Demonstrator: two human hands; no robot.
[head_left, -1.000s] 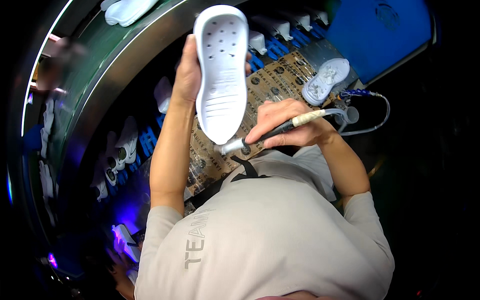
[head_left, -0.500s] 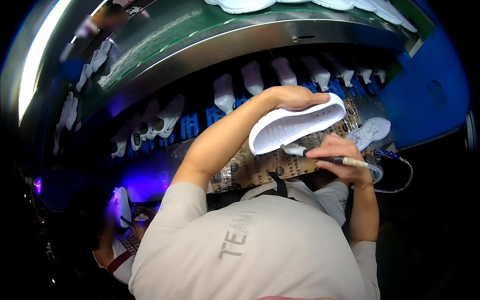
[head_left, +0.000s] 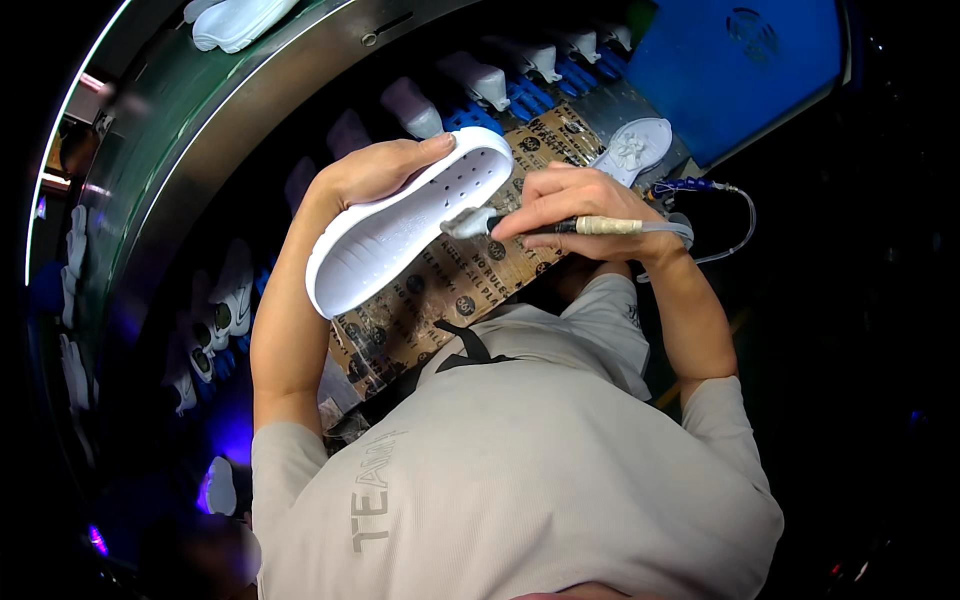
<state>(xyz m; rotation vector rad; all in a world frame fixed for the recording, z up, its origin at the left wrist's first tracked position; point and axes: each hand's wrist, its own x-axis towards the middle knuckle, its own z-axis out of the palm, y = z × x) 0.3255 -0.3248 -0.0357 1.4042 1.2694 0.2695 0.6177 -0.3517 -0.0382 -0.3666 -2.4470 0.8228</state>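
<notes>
Head view: beyond the pale shirt, the right hand has its fingers closed round the brush, bristles at the sole's near rim; whether they touch, I can't tell. And there's the sole, tilted above the cardboard, hollow side showing, left hand clamped on its far edge, thumb over the rim, other fingers hidden underneath! Good brushing, I'd judge, wants a firm left grip, a light wrist, and even strokes along the inner wall, with thumb clear of the bristles. Watch that tube, trailing off the handle beside the right wrist; it could snag. Past that hand, partly masked by it, a second sole. Farther out, shoe uppers line up by blue racks, then the green belt curves past.
</notes>
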